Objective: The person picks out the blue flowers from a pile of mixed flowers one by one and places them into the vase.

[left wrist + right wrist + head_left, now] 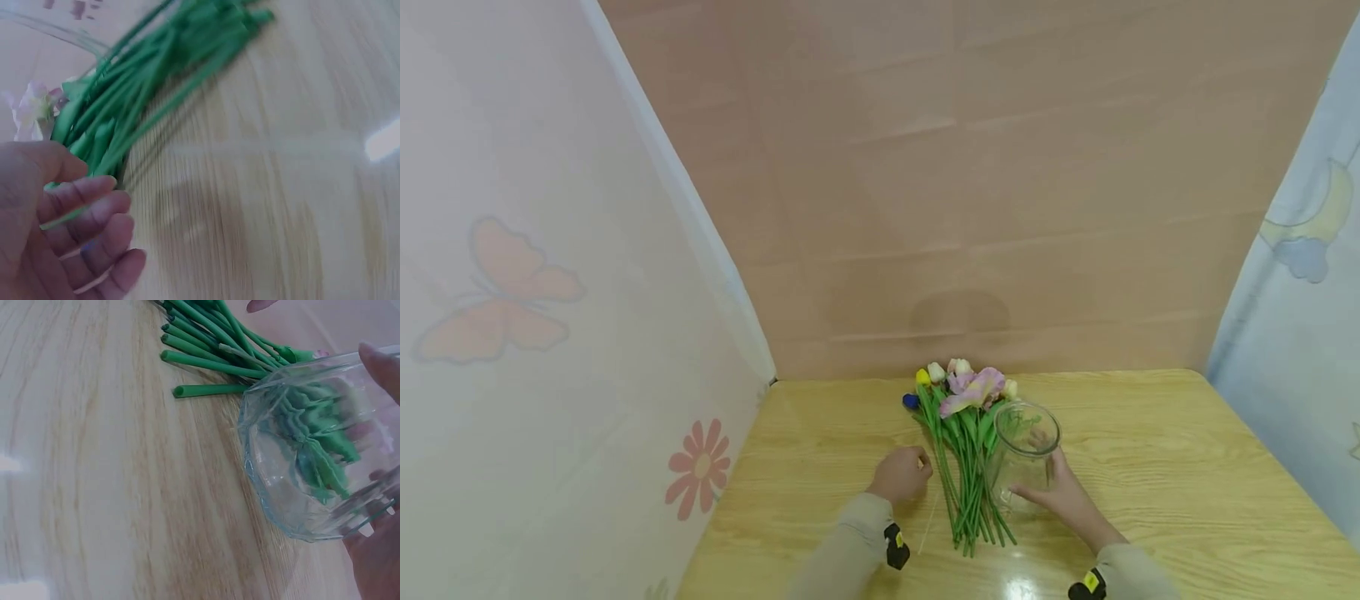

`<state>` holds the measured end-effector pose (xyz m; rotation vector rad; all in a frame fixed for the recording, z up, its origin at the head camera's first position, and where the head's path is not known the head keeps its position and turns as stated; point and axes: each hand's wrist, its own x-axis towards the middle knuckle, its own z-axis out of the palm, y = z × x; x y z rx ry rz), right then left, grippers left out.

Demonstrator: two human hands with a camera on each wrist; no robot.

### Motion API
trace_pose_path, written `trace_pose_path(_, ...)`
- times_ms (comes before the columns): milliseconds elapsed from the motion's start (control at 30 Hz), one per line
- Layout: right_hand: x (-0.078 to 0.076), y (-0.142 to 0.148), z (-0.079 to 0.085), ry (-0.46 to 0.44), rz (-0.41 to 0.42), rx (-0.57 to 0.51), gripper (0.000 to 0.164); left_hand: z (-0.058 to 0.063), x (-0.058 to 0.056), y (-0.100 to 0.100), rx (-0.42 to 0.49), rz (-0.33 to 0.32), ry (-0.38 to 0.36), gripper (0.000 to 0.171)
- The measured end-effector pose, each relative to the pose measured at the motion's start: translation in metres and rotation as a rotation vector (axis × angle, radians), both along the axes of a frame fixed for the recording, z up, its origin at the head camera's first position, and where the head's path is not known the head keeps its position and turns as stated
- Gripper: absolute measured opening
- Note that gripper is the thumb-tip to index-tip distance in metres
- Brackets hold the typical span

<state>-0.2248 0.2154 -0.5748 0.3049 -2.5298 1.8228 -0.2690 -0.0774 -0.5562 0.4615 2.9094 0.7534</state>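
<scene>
A bunch of artificial flowers lies on the table, its green stems pointing toward me. At the far end are a large pink-purple bloom, white tulips, a yellow one and a dark blue one. My right hand grips a clear glass vase from its right side, fingers and thumb around the wall. The vase overlaps the right side of the bunch, and green leaves show through its glass. My left hand is beside the leftmost stems, fingers loosely curled, with a thin green strip across them.
The wooden table reaches back to a brown backdrop. Printed cloth walls stand at the left and right. A thin pale strip lies by the stems, near the left sleeve.
</scene>
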Motion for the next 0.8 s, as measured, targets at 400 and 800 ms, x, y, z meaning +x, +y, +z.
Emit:
trace_pose_path(400,0.0,-0.001,-0.007,-0.038,0.038,-0.048,0.104,-0.024,-0.002,0.038,0.491,0.234,-0.3,0.039)
trace_pose_path(800,0.002,0.002,-0.002,-0.002,0.033,-0.004,0.106,0.008,0.006,0.024,0.654,0.265,-0.164,0.02)
